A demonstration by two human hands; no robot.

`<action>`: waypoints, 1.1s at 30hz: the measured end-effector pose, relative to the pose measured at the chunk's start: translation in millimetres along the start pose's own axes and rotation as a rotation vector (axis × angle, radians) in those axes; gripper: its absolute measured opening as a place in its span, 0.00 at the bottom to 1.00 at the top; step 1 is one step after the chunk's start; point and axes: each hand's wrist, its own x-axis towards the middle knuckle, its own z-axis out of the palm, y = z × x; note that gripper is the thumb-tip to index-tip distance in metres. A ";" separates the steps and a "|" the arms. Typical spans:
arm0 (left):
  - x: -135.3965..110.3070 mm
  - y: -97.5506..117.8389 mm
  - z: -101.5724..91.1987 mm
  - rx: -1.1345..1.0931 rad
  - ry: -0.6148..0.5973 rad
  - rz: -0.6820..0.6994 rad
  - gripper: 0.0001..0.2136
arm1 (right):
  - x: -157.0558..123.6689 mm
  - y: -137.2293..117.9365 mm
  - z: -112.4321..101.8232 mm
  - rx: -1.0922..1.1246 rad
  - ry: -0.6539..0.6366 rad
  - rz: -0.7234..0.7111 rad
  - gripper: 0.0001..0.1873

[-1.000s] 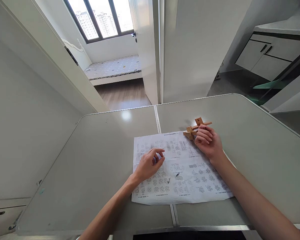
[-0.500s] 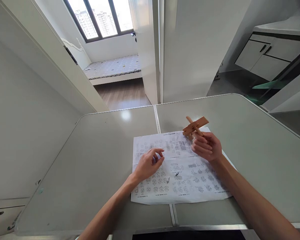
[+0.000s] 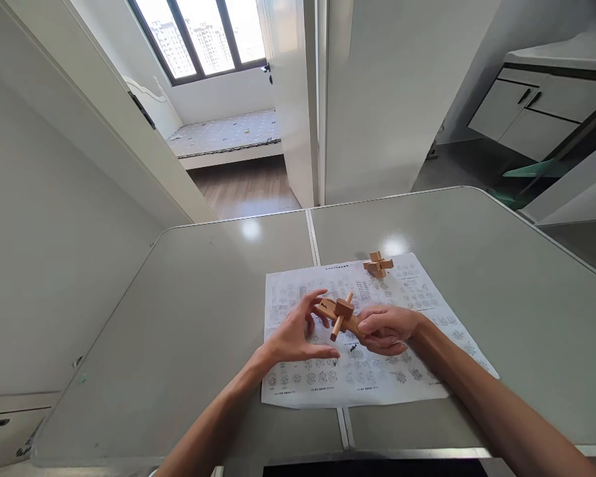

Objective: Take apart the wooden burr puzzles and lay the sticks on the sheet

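A sheet [image 3: 430, 291] lies on the table [image 3: 179, 344]. Over its middle is one puzzle [image 3: 344, 309], the left hand [image 3: 293, 336] at about nine o'clock from it, the right hand [image 3: 387, 326] on its four-o'clock end. A second puzzle [image 3: 378, 266] sits at the sheet's twelve o'clock edge. Beyond the table: bed [image 3: 228, 132] and window [image 3: 206, 33] at eleven, cabinet [image 3: 526, 109] at one.

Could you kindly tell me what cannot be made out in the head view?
In the head view:
- One end of the held wooden assembly: hidden by the right hand.
- Whether the left hand touches it: they overlap.
- Print on the sheet: too small to read.
- A dark object: cut off by the bottom edge.
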 end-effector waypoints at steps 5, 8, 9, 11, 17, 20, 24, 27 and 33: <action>1.0 7.2 -2.7 -0.171 -0.114 0.027 0.53 | 3.2 1.7 1.4 -0.028 -0.028 0.067 0.26; 2.1 10.9 -4.7 -0.265 -0.147 0.027 0.53 | 4.8 1.4 3.1 -0.036 -0.025 0.115 0.24; 2.2 11.6 -5.3 -0.277 -0.154 0.024 0.54 | 5.2 1.1 3.6 -0.042 -0.031 0.126 0.25; 2.1 12.0 -6.2 -0.281 -0.165 0.027 0.55 | 5.8 0.5 4.7 -0.063 -0.048 0.144 0.26; 1.4 9.0 -6.7 -0.248 -0.160 0.060 0.52 | 6.0 -0.3 6.2 -0.097 -0.046 0.161 0.26; 1.2 8.1 -6.0 -0.233 -0.137 0.053 0.51 | 6.6 -0.5 6.7 -0.083 -0.030 0.164 0.25; 1.1 7.3 -4.9 -0.248 -0.127 0.039 0.51 | 7.5 -1.1 7.1 -0.079 -0.029 0.169 0.25; 1.3 6.1 -4.2 -0.258 -0.125 0.043 0.51 | 7.5 -1.5 6.7 -0.084 -0.038 0.177 0.26; 1.6 4.6 -4.3 -0.261 -0.121 0.054 0.51 | 7.7 -2.8 7.3 -0.093 -0.029 0.189 0.25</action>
